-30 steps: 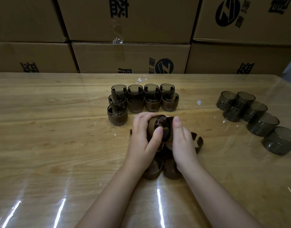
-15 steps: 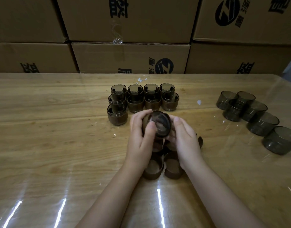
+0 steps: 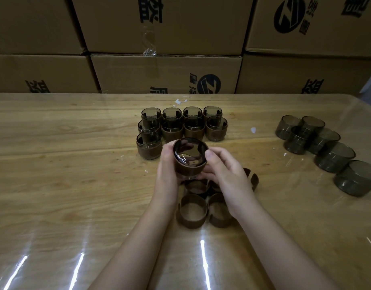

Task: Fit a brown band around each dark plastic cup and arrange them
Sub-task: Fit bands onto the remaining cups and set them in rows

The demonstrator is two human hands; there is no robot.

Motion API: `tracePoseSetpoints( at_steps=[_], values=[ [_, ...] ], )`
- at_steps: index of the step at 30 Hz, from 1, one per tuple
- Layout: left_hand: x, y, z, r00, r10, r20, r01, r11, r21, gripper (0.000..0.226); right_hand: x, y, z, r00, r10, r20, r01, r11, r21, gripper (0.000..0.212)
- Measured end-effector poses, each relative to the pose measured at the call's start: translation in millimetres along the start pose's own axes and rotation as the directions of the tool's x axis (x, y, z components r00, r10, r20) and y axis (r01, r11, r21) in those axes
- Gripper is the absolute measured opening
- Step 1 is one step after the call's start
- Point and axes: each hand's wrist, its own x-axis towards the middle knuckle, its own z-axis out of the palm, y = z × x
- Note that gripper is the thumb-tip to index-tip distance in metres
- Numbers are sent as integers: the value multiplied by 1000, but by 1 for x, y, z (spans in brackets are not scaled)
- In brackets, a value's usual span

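Both hands hold one dark plastic cup (image 3: 190, 155) above the table, its mouth tipped toward me and a brown band around its lower part. My left hand (image 3: 166, 174) grips its left side and my right hand (image 3: 226, 174) grips its right side and bottom. Several banded cups (image 3: 181, 126) stand in rows just behind it. Several loose brown bands (image 3: 193, 211) lie under my hands. Several bare dark cups (image 3: 318, 141) stand at the right.
The wooden table (image 3: 65, 185) has a glossy clear cover. Stacked cardboard boxes (image 3: 165, 74) wall off the far edge. A small white scrap (image 3: 253, 129) lies between the two cup groups.
The cup has been lifted and turned so its mouth faces me, with the band now sitting around it. Both hands rose slightly away from the pile of bands.
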Motion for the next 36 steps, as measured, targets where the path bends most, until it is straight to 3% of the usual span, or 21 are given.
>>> tracePoseSetpoints(
  at_steps=[3, 9, 13, 20, 30, 36],
  values=[
    [0, 2, 0, 997, -35, 65, 37, 999, -27, 60, 1, 4, -2, 999, 42, -27, -41, 999, 20, 27],
    [4, 2, -1, 986, -117, 118, 135, 980, -149, 49, 4, 5, -4, 998, 41, -45, -33, 985, 171, 30],
    [4, 2, -4, 985, -130, 115, 155, 957, -244, 63, 7, 7, -6, 999, 22, -45, -12, 976, 219, 28],
    [2, -2, -5, 971, -205, 126, 228, 951, -211, 52, 10, 9, -10, 998, 68, -12, -63, 966, 252, 48],
    [3, -1, -5, 962, -235, 139, 264, 930, -254, 43, 8, 7, -6, 999, 42, -14, -34, 926, 376, 23],
    [2, 1, -4, 961, -242, 133, 269, 929, -253, 47, 8, 3, -6, 999, 47, -2, -43, 920, 389, 26]
  ],
)
